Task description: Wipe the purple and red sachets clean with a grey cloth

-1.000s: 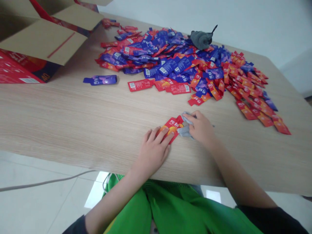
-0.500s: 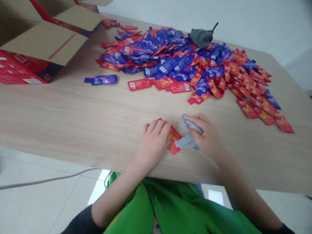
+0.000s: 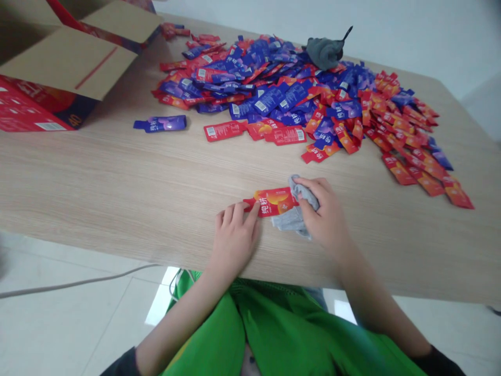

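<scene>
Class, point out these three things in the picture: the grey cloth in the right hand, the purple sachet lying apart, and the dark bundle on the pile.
Grey cloth point(image 3: 307, 195): head view, its bunched upper part.
Purple sachet point(image 3: 166, 124): head view, its printed front.
Dark bundle point(image 3: 324, 54): head view, its rounded middle.

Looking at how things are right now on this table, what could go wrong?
The red packet could slide or twist, since the left hand seems to steady just its narrow end while the right hand presses the gray cloth at the other.

The cloth's loose fold lies along the packet's near edge and might catch or drag it.

The dark gray bundle sits on the heaped packets and might tip.
</scene>
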Demonstrator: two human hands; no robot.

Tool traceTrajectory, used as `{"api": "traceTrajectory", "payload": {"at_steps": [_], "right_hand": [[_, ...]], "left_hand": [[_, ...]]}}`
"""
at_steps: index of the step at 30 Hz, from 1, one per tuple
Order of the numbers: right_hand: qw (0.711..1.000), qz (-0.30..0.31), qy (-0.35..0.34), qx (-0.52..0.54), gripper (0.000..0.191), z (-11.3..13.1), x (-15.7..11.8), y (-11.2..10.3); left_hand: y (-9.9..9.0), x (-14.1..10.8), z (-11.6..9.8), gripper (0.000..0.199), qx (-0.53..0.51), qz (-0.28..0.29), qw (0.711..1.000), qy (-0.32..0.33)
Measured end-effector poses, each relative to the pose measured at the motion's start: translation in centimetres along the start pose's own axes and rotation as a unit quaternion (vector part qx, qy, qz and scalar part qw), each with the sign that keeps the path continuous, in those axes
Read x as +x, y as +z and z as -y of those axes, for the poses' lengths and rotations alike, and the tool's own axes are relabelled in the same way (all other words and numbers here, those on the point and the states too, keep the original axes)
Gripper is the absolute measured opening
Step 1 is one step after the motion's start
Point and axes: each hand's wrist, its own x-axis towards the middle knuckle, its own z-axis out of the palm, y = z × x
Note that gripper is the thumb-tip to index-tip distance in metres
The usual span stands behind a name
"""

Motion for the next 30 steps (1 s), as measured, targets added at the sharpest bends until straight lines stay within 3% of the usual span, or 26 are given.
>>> {"api": "traceTrajectory", "payload": {"at_steps": [3,6,10,13,16,19,21,25,27,30], "right_hand": [[0.999,0.017,-0.042,-0.024,0.042,1.8,0.5,2.1],[0.988,0.059,-0.063,-0.13,0.043,3.3,0.5,5.0],[0.96,0.14,-0.07,-0.234,0.04,3.2,0.2,7.2],[0.957,0.134,-0.066,-0.251,0.042,0.9,0.6,6.2],[0.965,0.06,-0.017,-0.254,0.042,-1.6,1.2,4.2],[0.975,-0.004,0.001,-0.22,0.045,-1.6,0.9,3.3],[0.979,0.002,-0.025,-0.202,0.047,-0.1,0.0,4.0],[0.957,0.112,-0.092,-0.251,0.038,3.2,-1.5,6.2],[0.946,0.135,-0.094,-0.279,0.037,3.2,-1.8,6.5],[0.942,0.116,-0.06,-0.309,0.043,1.3,-2.5,5.2]], "left_hand": [[0.0,-0.4,0.2,0.039,-0.016,-0.002,1.0,0.014],[-0.1,-0.8,0.3,0.037,-0.027,0.007,0.999,0.023],[-0.3,-1.2,0.9,0.049,-0.054,0.015,0.998,0.029],[-0.4,-1.4,1.3,0.043,-0.059,0.019,0.997,0.052],[-0.4,-1.6,1.5,0.042,-0.06,0.015,0.996,0.063],[-0.6,-1.6,1.4,0.044,-0.07,0.025,0.995,0.061],[-0.9,-1.7,1.3,0.046,-0.075,0.04,0.995,0.059],[-1.1,-2.0,1.0,0.046,-0.072,0.058,0.995,0.048],[-1.1,-2.1,0.9,0.048,-0.075,0.059,0.994,0.045],[-1.0,-2.2,0.8,0.051,-0.08,0.054,0.994,0.043]]}}
